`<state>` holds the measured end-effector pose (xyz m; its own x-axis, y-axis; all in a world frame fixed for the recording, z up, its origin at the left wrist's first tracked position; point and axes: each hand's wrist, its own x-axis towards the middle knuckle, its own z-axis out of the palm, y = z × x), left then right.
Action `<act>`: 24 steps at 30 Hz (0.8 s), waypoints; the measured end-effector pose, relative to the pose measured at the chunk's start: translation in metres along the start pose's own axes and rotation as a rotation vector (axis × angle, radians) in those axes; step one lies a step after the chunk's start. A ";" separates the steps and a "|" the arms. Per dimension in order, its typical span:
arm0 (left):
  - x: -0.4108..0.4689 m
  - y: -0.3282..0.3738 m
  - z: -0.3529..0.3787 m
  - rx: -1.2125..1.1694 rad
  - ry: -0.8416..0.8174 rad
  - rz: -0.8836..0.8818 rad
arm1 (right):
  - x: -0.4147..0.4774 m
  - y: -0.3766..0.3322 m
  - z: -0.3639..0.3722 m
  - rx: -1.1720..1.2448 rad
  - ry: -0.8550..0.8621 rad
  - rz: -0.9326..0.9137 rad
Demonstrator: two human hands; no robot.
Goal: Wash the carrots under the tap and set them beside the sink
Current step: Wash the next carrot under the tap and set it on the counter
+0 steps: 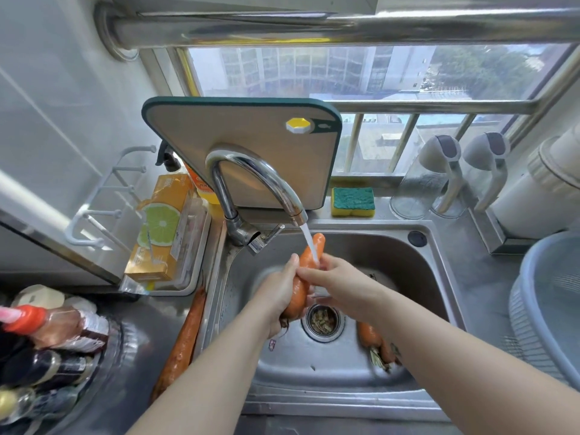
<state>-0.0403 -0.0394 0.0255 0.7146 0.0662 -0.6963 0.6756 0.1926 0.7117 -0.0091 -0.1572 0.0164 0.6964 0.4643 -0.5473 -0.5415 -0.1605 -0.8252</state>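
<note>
Left hand (279, 293) gripping thick end of carrot (305, 262), right hand (332, 277) pinching middle, under tap (251, 174) stream over sink (392, 255). Likely stiff, light, wet-slick, tapered; best held at thick end. Second carrot (185, 337) on table.

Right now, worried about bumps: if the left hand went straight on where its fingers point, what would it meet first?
Probably the tap spout: the left hand, gripping the carrot, points toward its outlet, though the spout may sit higher.
</note>
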 end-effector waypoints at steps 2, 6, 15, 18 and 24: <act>0.003 0.001 -0.001 0.034 0.043 0.034 | -0.001 0.002 -0.003 -0.177 -0.019 0.089; 0.005 0.002 0.000 0.192 0.063 0.147 | 0.007 0.000 0.005 -0.143 0.191 -0.016; -0.002 -0.001 0.002 0.314 0.120 0.148 | -0.002 -0.002 0.016 -0.004 0.203 0.096; -0.002 -0.002 0.005 0.359 0.120 0.180 | 0.001 0.002 0.010 -0.081 0.278 0.133; 0.001 0.007 -0.002 0.238 0.073 0.074 | -0.003 -0.007 0.011 -0.293 0.108 0.214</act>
<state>-0.0346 -0.0360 0.0295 0.7544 0.1435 -0.6405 0.6520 -0.0511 0.7565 -0.0125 -0.1479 0.0247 0.6360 0.3011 -0.7106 -0.5334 -0.4939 -0.6867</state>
